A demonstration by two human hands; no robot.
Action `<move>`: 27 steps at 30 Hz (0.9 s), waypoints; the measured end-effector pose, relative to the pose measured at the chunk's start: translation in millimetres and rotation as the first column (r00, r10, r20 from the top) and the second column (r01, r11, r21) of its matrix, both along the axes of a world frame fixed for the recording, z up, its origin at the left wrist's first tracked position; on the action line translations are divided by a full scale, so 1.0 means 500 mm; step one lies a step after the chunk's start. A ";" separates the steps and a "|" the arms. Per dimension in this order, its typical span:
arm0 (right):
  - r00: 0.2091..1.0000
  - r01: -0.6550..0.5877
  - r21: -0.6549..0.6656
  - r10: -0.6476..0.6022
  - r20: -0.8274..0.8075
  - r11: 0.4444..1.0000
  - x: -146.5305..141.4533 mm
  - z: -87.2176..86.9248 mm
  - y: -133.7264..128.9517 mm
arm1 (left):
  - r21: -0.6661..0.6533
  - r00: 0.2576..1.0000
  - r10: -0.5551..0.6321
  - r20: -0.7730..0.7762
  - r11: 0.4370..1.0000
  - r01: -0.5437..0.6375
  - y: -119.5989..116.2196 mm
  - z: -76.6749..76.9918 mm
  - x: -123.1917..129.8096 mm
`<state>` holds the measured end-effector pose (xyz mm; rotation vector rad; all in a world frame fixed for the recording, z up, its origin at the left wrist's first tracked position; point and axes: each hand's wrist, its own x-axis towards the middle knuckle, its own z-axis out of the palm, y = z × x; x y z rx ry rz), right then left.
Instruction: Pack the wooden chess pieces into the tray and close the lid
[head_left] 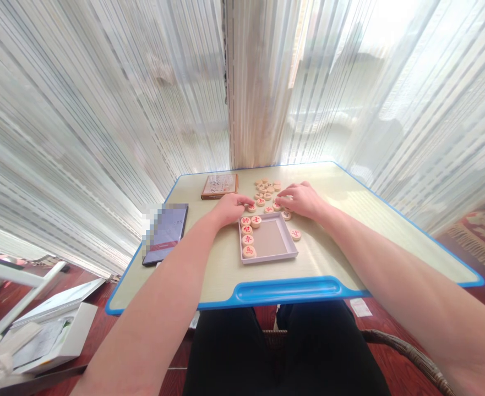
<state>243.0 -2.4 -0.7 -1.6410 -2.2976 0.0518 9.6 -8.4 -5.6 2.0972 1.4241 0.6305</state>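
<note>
My left hand [233, 209] reaches in beside the shallow box tray [292, 254], thumb and index finger closed at a round wooden xiangqi piece [251, 209] on the table. Over the right part of the loose pieces, my right hand [302, 199] is bent down, its fingertips at another red-marked xiangqi piece [276, 206]. Part of that piece is hidden by the fingers. Inside the tray, several red-marked pieces line the left side, with a horse piece [249, 251] nearest me and a second piece [256, 221] in the far row.
More loose pieces [267, 187] lie spread beyond the tray, and one red-marked piece [295, 235] rests at its right. A box lid [219, 186] sits far left, and a tablet [172, 231] near the left edge. The table [328, 264] has a blue rim; curtains [259, 82] hang behind it.
</note>
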 end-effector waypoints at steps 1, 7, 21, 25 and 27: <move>1.000 0.011 -0.004 -0.011 0.005 1.000 -0.002 0.000 -0.001 | -0.005 1.000 0.003 0.001 1.000 -0.003 0.000 0.001 0.001; 0.992 0.064 -0.042 -0.068 -0.103 0.997 -0.004 0.008 -0.006 | 0.001 1.000 -0.016 0.010 1.000 0.016 -0.004 0.004 0.000; 0.936 -0.329 -0.286 0.271 -0.222 0.900 -0.034 0.077 -0.087 | -0.005 1.000 -0.004 0.000 1.000 0.004 -0.008 0.007 0.002; 0.968 -0.249 -0.240 0.233 -0.094 0.938 -0.047 0.060 -0.087 | -0.012 1.000 -0.005 0.016 1.000 0.005 -0.013 0.010 0.005; 0.971 -0.240 -0.230 0.233 -0.059 0.943 -0.049 0.056 -0.087 | -0.017 1.000 -0.004 0.018 1.000 0.004 -0.014 0.012 0.005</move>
